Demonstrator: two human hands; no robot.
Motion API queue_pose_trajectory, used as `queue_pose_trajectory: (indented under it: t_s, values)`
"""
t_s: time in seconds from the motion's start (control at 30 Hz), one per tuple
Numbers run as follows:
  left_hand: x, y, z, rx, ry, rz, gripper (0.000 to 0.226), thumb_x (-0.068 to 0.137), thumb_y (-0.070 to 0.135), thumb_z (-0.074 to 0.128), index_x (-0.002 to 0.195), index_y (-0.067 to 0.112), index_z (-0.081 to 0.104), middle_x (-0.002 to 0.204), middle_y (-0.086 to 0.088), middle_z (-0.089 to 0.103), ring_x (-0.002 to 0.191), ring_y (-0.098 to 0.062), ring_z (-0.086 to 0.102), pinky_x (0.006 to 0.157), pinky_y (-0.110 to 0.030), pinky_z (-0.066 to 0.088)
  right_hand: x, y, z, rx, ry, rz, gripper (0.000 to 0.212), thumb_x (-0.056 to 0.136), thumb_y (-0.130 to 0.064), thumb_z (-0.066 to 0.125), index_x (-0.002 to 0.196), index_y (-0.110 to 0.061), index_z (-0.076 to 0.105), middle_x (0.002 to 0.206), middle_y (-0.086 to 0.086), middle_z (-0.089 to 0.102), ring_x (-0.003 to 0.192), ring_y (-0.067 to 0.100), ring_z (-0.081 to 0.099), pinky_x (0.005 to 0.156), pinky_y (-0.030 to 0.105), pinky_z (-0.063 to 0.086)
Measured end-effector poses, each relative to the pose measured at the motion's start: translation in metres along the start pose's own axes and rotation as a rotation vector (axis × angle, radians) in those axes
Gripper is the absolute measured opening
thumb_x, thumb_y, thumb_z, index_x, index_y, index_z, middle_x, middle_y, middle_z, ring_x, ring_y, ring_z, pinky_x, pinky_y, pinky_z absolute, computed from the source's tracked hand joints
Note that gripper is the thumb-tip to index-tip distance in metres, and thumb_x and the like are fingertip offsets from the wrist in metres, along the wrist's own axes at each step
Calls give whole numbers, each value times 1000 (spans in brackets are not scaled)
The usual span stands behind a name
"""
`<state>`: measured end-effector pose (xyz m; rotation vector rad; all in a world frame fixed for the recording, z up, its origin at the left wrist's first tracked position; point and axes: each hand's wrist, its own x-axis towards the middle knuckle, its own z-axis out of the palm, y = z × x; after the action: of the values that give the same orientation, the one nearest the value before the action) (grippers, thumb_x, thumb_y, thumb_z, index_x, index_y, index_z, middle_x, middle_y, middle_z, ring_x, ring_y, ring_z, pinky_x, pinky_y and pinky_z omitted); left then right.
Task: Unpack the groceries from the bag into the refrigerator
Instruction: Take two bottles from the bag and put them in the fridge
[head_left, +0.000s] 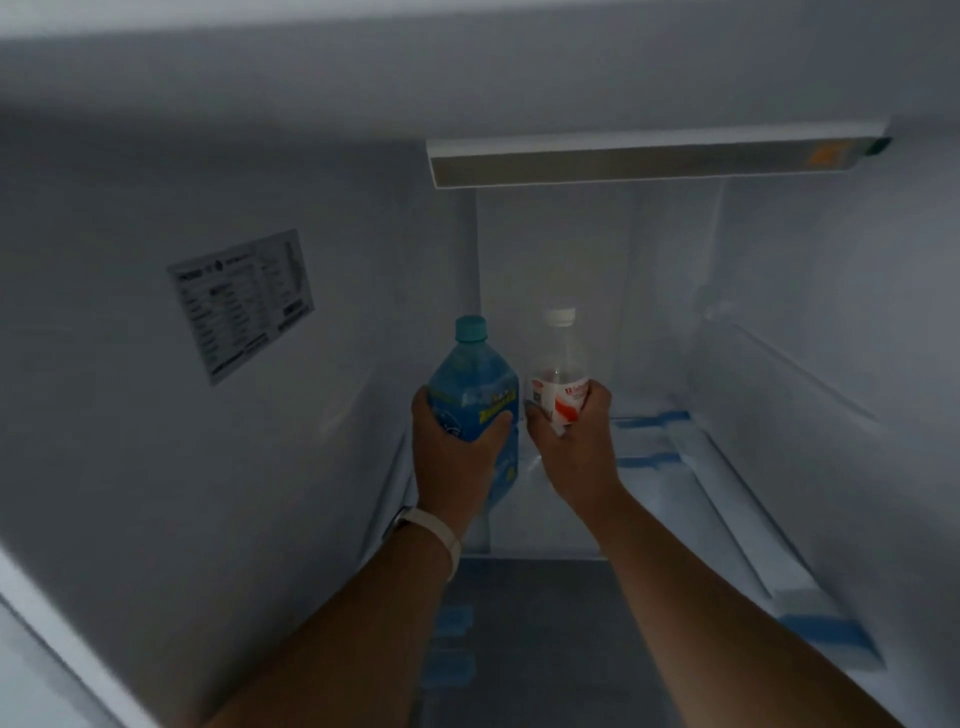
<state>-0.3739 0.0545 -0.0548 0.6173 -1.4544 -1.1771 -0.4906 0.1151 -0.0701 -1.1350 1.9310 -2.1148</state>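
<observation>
Both my arms reach deep into the dim refrigerator compartment (779, 322). My left hand (452, 457) grips a blue bottle (475, 384) with a teal cap and a yellow-and-blue label, held upright near the back left. Just to its right, my right hand (576, 441) holds a clear bottle (560, 364) with a white cap and a red-and-white label, also upright. The two bottles stand side by side, almost touching. Their bases are hidden behind my hands, so I cannot tell whether they rest on the glass shelf (649, 493).
A printed sticker (241, 304) is on the left inner wall. A light bar (644, 161) hangs from the ceiling at the back. Blue tape strips (649, 460) hold shelf parts on the right. A watch strap (441, 535) is on my left wrist.
</observation>
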Motion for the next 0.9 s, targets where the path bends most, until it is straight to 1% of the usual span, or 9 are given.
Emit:
queue_pose_trajectory:
  t_s: [0.13, 0.3, 0.37, 0.43, 0.6, 0.7, 0.8, 0.9]
  values:
    - [17, -10, 4, 7, 9, 11, 64, 74, 4, 85, 106, 41, 44, 106, 18, 60, 85, 16, 63, 72, -5, 49, 14, 8, 6, -11, 5, -16, 48, 84, -15, 75, 116, -18, 39, 103, -2, 58, 86, -1, 61, 67, 9, 49]
    - [33, -17, 12, 4, 36, 23, 62, 72, 5, 86, 103, 41, 46, 104, 17, 62, 85, 14, 64, 72, -5, 49, 25, 16, 11, -14, -1, -16, 49, 84, -16, 76, 119, -17, 41, 106, -1, 59, 92, 5, 62, 68, 9, 49]
    - [38, -20, 14, 5, 46, 29, 63, 72, 5, 87, 104, 41, 47, 105, 16, 62, 85, 13, 64, 72, -5, 49, 29, 18, 11, -21, 1, -34, 50, 83, -18, 76, 119, -17, 42, 106, -1, 60, 92, 7, 63, 68, 9, 50]
    - [41, -23, 17, 8, 58, 39, 63, 71, 4, 87, 103, 41, 47, 104, 17, 62, 85, 13, 64, 72, -6, 49, 32, 20, 10, -20, -2, -36, 50, 83, -18, 77, 118, -18, 41, 105, -2, 61, 91, 7, 64, 68, 9, 50]
    - [45, -29, 19, 33, 71, 37, 64, 71, 6, 88, 104, 42, 46, 105, 17, 61, 87, 13, 64, 73, -7, 51, 32, 19, 11, -14, -3, -15, 52, 82, -18, 78, 116, -21, 40, 102, -11, 58, 88, -1, 61, 65, 6, 47]
    - [43, -28, 19, 49, 68, 26, 63, 73, 9, 87, 106, 43, 45, 109, 16, 61, 90, 14, 63, 75, -6, 50, 30, 13, 8, -26, -39, 13, 56, 81, -17, 79, 118, -22, 38, 102, -18, 54, 85, -12, 57, 65, 3, 45]
    - [40, -26, 18, 67, 60, 18, 61, 75, 12, 86, 111, 42, 46, 110, 17, 60, 93, 12, 62, 76, -5, 49, 24, 10, 3, -22, -97, 52, 60, 81, -15, 79, 122, -24, 37, 106, -23, 52, 91, -17, 54, 70, -1, 41]
    - [35, -24, 13, 132, 30, 25, 57, 77, 16, 85, 119, 31, 50, 111, 12, 61, 98, 7, 61, 78, -6, 50, 16, 8, -4, -45, -91, 42, 57, 84, -13, 76, 126, -24, 39, 111, -18, 53, 98, -17, 53, 78, -3, 38]
